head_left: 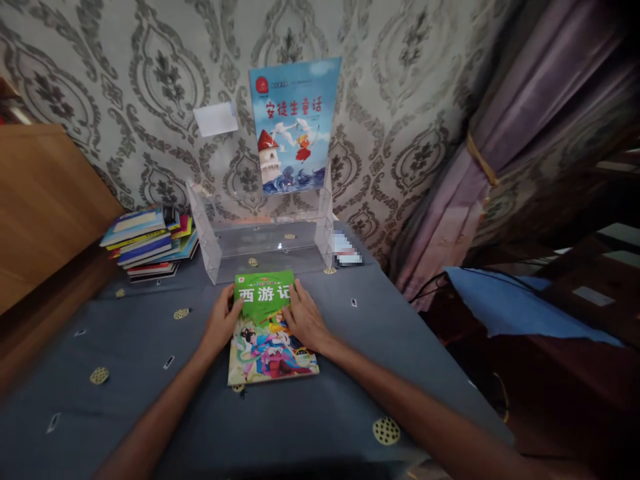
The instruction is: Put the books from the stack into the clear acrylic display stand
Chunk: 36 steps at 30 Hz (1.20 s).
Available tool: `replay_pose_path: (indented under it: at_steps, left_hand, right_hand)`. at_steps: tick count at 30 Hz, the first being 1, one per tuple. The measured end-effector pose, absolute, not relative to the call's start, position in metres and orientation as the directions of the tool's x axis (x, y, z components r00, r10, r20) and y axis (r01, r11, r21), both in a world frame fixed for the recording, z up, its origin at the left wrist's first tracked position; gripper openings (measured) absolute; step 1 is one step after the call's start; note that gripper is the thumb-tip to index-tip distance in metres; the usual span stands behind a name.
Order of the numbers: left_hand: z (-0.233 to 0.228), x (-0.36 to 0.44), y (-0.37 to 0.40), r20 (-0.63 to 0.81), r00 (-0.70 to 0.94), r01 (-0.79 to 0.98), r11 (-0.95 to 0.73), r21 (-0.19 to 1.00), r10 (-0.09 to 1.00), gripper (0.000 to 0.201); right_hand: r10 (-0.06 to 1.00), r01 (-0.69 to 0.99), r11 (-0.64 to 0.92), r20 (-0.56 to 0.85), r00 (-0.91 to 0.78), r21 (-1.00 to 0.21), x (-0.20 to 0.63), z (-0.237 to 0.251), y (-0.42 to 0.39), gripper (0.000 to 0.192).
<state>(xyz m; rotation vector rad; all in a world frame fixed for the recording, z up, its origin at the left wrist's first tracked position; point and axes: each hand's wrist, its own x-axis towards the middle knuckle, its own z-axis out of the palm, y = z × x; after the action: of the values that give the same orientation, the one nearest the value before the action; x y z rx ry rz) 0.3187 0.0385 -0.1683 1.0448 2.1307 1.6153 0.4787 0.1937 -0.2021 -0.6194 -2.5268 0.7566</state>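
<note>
1. Green book (270,327) lies flat on the grey cloth (150,373), just below the clear stand (260,247).
2. Left hand (223,323) grips its 9 o'clock edge; right hand (303,320) rests flat, fingers spread, at 3 o'clock.
3. Best lifted w/ both sides level, thumbs clear of the stand lip.
4. Room: blue book (295,123) fills the stand's 1 o'clock side; stack (147,243) at 10; table edge near at 3.
</note>
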Motion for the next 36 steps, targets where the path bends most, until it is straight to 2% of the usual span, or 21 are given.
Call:
replay_pose_path:
  at_steps: [2,5,8,11,15,18,21,23,25,28,32,36]
  left_hand:
    - [-0.164,0.320,0.041,0.009,-0.797,0.023,0.017,1.000,0.604,0.040]
    - [-0.159,0.325,0.045,-0.302,-0.763,-0.386,-0.027,0.922,0.572,0.027]
    - [-0.157,0.332,0.047,-0.393,-0.702,-0.505,-0.026,0.863,0.594,0.015]
    - [-0.154,0.338,0.049,-0.426,-0.694,-0.559,-0.060,0.827,0.580,0.015]
    - [-0.145,0.346,0.053,-0.432,-0.659,-0.628,-0.135,0.766,0.616,0.015]
    - [-0.137,0.350,0.054,-0.385,-0.665,-0.621,-0.188,0.761,0.640,0.015]
    - [-0.130,0.351,0.055,-0.318,-0.686,-0.575,-0.218,0.789,0.655,0.017]
    - [-0.126,0.349,0.056,-0.251,-0.701,-0.521,-0.239,0.820,0.668,0.022]
    - [-0.123,0.347,0.058,-0.172,-0.748,-0.429,-0.269,0.862,0.641,0.034]
    - [-0.114,0.344,0.064,-0.031,-0.836,-0.210,-0.267,0.940,0.548,0.049]
    - [-0.094,0.342,0.068,0.183,-0.864,0.102,-0.194,0.976,0.469,0.051]
    - [-0.085,0.339,0.069,0.211,-0.930,0.223,0.005,0.975,0.301,0.053]
  right_hand:
    - [0.541,0.301,0.732,0.253,-0.802,-0.612,0.478,-0.204,0.192,0.060]
    - [0.547,0.305,0.711,0.226,-0.806,-0.633,0.480,-0.203,0.191,0.060]
    - [0.536,0.272,0.698,0.232,-0.812,-0.663,0.483,-0.203,0.191,0.060]
    - [0.540,0.232,0.661,0.238,-0.807,-0.714,0.487,-0.203,0.192,0.063]
    - [0.612,0.222,0.542,0.200,-0.765,-0.810,0.489,-0.199,0.191,0.072]
    - [0.694,0.145,0.362,0.162,-0.702,-0.921,0.488,-0.191,0.188,0.075]
    - [0.706,-0.028,0.015,0.030,-0.708,-0.999,0.486,-0.179,0.184,0.066]
    - [0.666,-0.145,-0.223,-0.042,-0.745,-0.964,0.485,-0.169,0.183,0.061]
    - [0.643,-0.239,-0.345,-0.043,-0.764,-0.908,0.485,-0.156,0.183,0.058]
    - [0.634,-0.342,-0.326,0.064,-0.771,-0.881,0.488,-0.134,0.186,0.055]
    - [0.622,-0.418,-0.150,0.243,-0.744,-0.896,0.496,-0.113,0.190,0.052]
    - [0.599,-0.450,-0.048,0.334,-0.728,-0.892,0.498,-0.112,0.187,0.050]
